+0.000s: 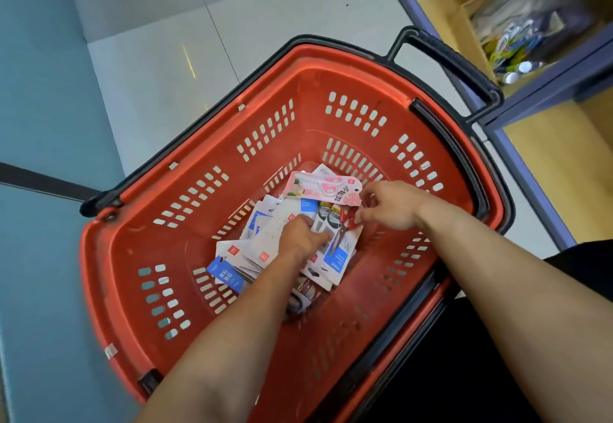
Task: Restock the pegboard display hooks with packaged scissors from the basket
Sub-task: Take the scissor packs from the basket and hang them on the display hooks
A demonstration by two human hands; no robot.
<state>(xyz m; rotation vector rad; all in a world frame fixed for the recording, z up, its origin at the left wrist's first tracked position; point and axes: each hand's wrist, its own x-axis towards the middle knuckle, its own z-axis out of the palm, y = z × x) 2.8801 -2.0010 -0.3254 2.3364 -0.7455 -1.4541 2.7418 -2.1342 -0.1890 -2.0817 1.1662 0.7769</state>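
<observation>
A red plastic basket [205, 290] with black handles stands on the floor below me. A heap of packaged scissors [252, 250] lies at its bottom, mostly white cards with blue labels. A pink-and-white scissors pack [323, 187] sits on top at the far side. My left hand [302, 238] reaches into the heap, fingers curled onto a white pack. My right hand [391, 205] pinches the pack of red-handled scissors [341, 240] at its top edge. No pegboard hooks are in view.
A shelf unit [544, 101] with wooden shelves and a blue-grey frame runs along the right, holding packaged goods [517, 34]. Light floor tiles [166, 57] spread behind the basket. A teal surface [39, 124] runs along the left.
</observation>
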